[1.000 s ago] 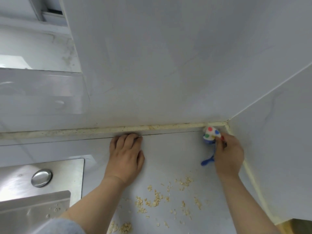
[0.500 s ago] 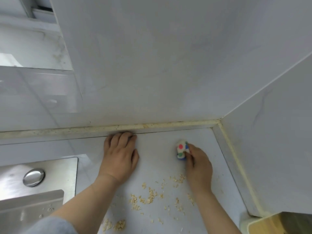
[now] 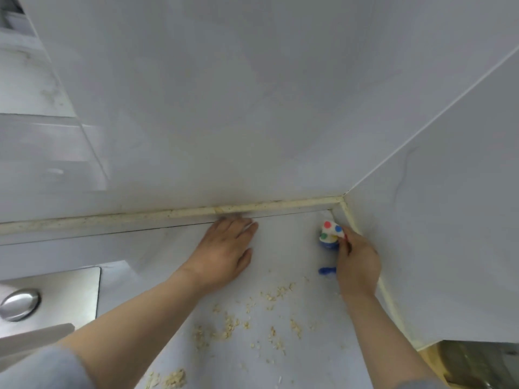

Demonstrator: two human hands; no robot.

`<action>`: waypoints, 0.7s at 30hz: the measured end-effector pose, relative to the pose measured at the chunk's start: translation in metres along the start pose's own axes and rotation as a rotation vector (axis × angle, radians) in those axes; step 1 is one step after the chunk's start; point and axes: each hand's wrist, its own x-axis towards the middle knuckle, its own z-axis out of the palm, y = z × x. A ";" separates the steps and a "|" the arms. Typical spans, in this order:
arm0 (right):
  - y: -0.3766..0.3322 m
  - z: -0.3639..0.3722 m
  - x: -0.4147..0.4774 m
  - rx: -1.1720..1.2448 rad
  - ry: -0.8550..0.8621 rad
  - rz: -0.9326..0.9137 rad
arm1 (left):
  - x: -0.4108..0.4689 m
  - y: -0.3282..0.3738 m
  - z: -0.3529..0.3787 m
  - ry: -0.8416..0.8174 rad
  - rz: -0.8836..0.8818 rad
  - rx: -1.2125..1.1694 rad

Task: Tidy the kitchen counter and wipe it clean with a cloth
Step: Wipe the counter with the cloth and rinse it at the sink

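Cloth (image 3: 331, 231) in right hand (image 3: 357, 262), cornered.

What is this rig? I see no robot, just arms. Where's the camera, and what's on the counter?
There is no machine here. A person works with bare hands, and the single camera sits on their head, looking forward and down, so you see their own arms from above. The left hand lies flat on the pale counter, with its fingertips at the sealant strip along the back wall. The right hand grips a bunched spotted cloth, white with coloured dots and a blue part, down near the corner where two walls meet. Pale flakes are scattered on the counter nearer the person. At the left is a steel sink with a round metal cap.
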 end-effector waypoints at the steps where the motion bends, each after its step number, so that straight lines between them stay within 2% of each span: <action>1: 0.007 0.005 0.002 -0.011 -0.011 0.010 | 0.004 0.001 0.005 -0.041 0.009 0.027; 10: 0.031 0.042 -0.036 -0.136 0.101 -0.074 | 0.007 0.000 0.020 -0.053 -0.008 0.052; 13: 0.027 0.046 -0.067 -0.120 -0.011 -0.125 | 0.007 0.000 0.019 -0.078 -0.028 0.046; 16: 0.015 0.033 -0.087 0.033 -0.123 -0.109 | 0.007 0.000 0.017 -0.109 -0.044 0.044; 21: 0.008 -0.005 -0.049 0.090 0.146 -0.027 | 0.007 0.001 0.017 -0.108 -0.056 0.064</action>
